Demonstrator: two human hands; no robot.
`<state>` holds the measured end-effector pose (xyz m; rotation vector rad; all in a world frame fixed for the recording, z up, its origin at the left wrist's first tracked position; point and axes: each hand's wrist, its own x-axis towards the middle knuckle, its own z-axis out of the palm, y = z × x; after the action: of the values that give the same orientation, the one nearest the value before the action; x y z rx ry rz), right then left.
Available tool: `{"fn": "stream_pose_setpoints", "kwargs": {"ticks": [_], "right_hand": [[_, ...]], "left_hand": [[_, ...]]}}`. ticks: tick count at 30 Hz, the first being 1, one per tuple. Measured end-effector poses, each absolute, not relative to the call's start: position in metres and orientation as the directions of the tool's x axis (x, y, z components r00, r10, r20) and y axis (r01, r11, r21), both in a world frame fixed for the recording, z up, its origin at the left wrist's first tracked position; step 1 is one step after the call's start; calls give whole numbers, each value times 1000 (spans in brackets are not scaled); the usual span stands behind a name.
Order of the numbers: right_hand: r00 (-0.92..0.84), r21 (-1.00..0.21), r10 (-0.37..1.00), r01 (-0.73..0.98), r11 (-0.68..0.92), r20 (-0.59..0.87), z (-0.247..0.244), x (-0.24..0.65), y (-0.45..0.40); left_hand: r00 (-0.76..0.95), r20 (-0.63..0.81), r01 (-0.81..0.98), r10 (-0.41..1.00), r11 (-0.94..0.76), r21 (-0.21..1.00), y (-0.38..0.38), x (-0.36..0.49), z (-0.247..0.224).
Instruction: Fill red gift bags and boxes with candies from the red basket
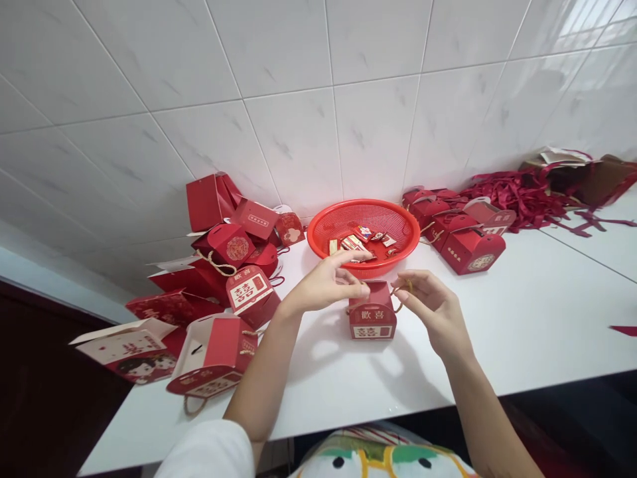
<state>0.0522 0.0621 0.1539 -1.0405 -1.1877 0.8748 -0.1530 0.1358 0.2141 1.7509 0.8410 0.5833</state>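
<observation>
Though the box (372, 321) stands folded, its cord (400, 307), pinched by the right hand (432, 307), seems unfinished; the left hand's (321, 282) hold is unclear.

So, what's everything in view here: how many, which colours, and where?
Box: one, red, centre
Cord: at least one, tan, on that box
Basket: one, red, behind the box
Wrapped pieces: several, multicoloured, in the basket
Pile of boxes and bags: many, mostly red, left
More boxes: several, red, right of the basket
Ribbons: a heap, dark red, back right
Open bag: at least one, brownish, far right
Scrap: one, red, right edge
Tabletop: one, white, under the boxes
Tiled wall: one, pale grey, behind
Printed cloth: one, multicoloured, bottom centre
Sleeve: one, white, bottom left
Left hand: one, bare, at the box's top
Right hand: one, bare, pinching the cord
</observation>
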Motion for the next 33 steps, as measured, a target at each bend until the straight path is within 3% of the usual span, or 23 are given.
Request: {"fn": "stream_pose_setpoints", "kwargs": {"ticks": [4, 6, 9, 12, 15, 17, 28, 33], "right_hand": [[97, -919, 921, 163, 360, 378, 159, 45, 58], [56, -885, 910, 260, 385, 412, 159, 40, 57], [49, -827, 887, 388, 407, 459, 155, 34, 59], [75, -771, 890, 537, 343, 449, 150, 32, 63], [92, -688, 918, 692, 220, 386, 149, 32, 68], [87, -636, 936, 754, 162, 341, 151, 32, 70], [-1, -567, 1000, 823, 0, -2, 177, 23, 88], [-31, -510, 999, 860, 15, -24, 188, 19, 92]], "left_hand": [[661, -1, 108, 750, -93, 990, 130, -152, 222], [646, 30, 129, 762, -148, 981, 128, -151, 223], [592, 69, 310, 803, -306, 900, 129, -150, 220], [559, 52, 534, 828, -407, 741, 134, -151, 213], [523, 35, 664, 852, -433, 609, 140, -151, 206], [528, -9, 692, 849, -424, 584, 144, -150, 202], [603, -57, 625, 796, -427, 654, 148, -142, 192], [646, -111, 553, 755, -363, 750, 151, -145, 193]]}}
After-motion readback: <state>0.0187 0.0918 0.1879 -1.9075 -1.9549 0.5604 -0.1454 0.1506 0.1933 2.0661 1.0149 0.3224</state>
